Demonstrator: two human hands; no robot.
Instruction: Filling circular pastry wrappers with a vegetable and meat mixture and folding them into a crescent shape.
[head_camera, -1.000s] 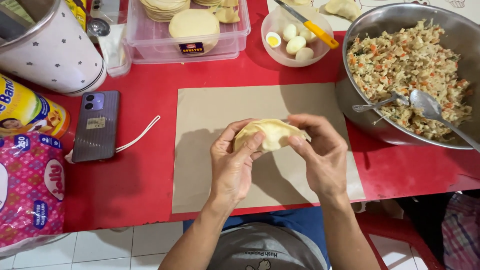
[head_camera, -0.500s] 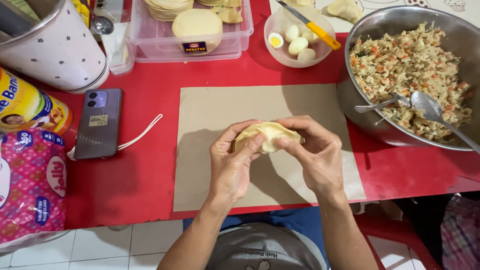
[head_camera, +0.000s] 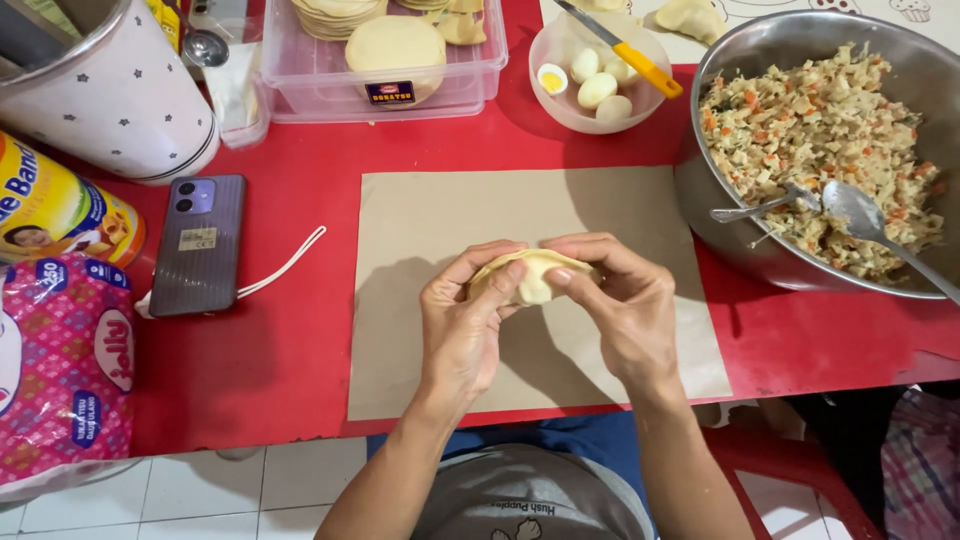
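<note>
Red table (head_camera: 300, 200): work surface, bearing all below. Steel bowl (head_camera: 740, 230), far right: heaped with chopped mixed filling (head_camera: 820, 120), two spoons (head_camera: 860, 205) resting in it; plenty is left, so I judge many pieces remain to be made. Brown paper sheet (head_camera: 450, 350), centre: bare of finished pieces. Clear plastic tub (head_camera: 480, 80), top: stacked round dough wrappers (head_camera: 395, 45), unused stock. Small bowl (head_camera: 560, 100), top centre: peeled boiled eggs (head_camera: 597, 88) and a yellow-handled knife (head_camera: 640, 62). Phone (head_camera: 195, 245), left, unused. My left hand (head_camera: 465, 335) and my right hand (head_camera: 625, 315): both pinched together on one folded pastry (head_camera: 535, 275), held just above the sheet. Pastry: filled and folded over, a pale bulge showing at the open middle; I judge the edge only partly sealed, crimping still to finish.
</note>
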